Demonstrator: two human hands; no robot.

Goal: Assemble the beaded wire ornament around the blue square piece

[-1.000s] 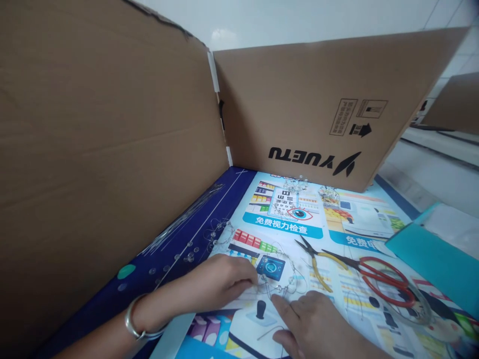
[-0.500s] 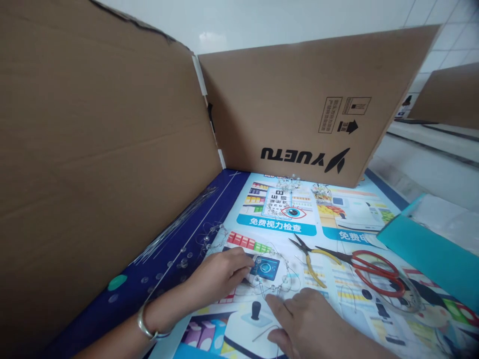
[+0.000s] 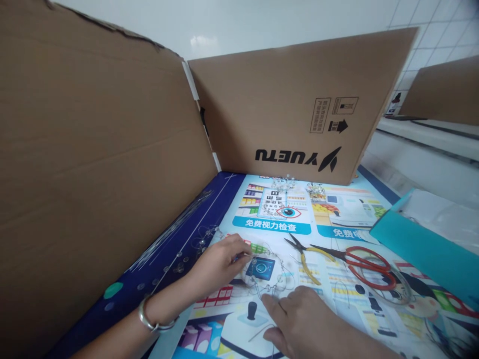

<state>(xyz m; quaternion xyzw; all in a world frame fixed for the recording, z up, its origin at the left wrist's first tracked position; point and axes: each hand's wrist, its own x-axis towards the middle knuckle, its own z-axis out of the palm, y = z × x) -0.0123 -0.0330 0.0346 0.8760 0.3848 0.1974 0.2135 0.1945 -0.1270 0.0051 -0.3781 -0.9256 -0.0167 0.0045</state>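
A ring of thin wire strung with clear beads [image 3: 268, 287] lies on the printed poster in front of me. My left hand [image 3: 224, 259], with a silver bangle at the wrist, is closed in a pinch at the ring's left side. Below the ring, my right hand [image 3: 295, 316] has its fingers curled and its index fingertip at the lower edge. Fine wire [image 3: 273, 294] shows just above that fingertip and again by the thumb; the grip itself is partly hidden. A short bent wire [image 3: 261, 331] sits left of the thumb.
Yellow-handled pliers [image 3: 309, 257] and red-handled scissors [image 3: 368, 267] lie to the right, beside a wire coil [image 3: 404, 294] and a teal box [image 3: 422, 249]. Other beaded wire pieces [image 3: 283, 183] stand farther back. Loose beads and straight wires [image 3: 168, 232] lie left, along cardboard walls [image 3: 288, 109].
My left hand has risen slightly along the ring's left side. The right hand stays nearly in place at the lower edge. The whole view has shifted a little.
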